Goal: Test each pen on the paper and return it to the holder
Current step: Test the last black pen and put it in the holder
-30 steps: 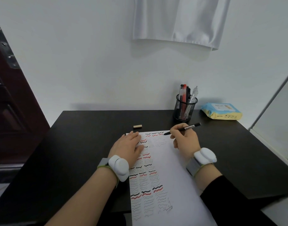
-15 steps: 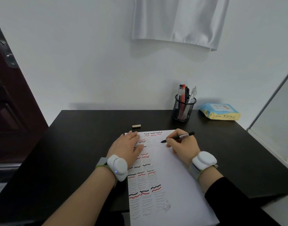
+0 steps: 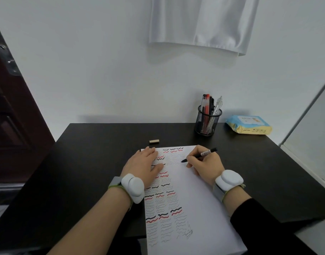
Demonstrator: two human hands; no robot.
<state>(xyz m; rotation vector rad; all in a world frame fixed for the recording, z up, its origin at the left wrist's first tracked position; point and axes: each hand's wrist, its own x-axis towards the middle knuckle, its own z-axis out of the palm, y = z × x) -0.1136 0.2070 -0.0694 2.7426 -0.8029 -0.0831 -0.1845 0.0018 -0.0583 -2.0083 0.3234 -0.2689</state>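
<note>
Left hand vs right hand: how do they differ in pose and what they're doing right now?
The left hand lies flat, fingers straight, pressing the paper near its left edge; the right hand has fingers curled, pinching a black pen. The left hand holds nothing; the right hand holds the pen with its tip at the sheet. The left forearm is bare; the right has a black sleeve. Both wear white wrist devices.

Your black pen [image 3: 200, 155] with its white label, white paper [image 3: 200, 208] striped with black, red and grey wavy lines, black mesh holder [image 3: 206, 122] of red, black and clear pens, matte black desk [image 3: 95, 162], blue-and-yellow wipes pack [image 3: 249, 124], your white wrist devices, tan cap [image 3: 154, 141].
</note>
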